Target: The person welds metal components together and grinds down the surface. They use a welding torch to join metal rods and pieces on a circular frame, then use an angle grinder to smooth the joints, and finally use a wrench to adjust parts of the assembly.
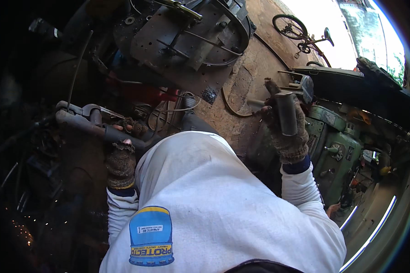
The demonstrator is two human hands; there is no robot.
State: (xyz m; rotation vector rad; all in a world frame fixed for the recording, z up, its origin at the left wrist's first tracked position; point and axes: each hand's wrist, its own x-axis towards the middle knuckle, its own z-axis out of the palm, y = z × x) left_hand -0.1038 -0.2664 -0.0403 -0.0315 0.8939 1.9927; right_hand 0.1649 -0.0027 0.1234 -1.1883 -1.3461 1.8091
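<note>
Workshop dirt floor [255, 68], dark machinery around us. Our gloved left hand [120, 157] is clenched around a grey steel pipe [84, 123] at near left. Our gloved right hand [287, 132] grips a dark-handled hammer [287, 109], raised at right beside a green machine [337, 150].

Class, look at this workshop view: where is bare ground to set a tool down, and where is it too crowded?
Free: the brown dirt floor between the dark metal plate assembly and the green machine, up toward the bicycle. Crowded: around the left gloved hand on the grey steel pipe, amid wires and scrap; the right gloved hand holds a hammer.
</note>
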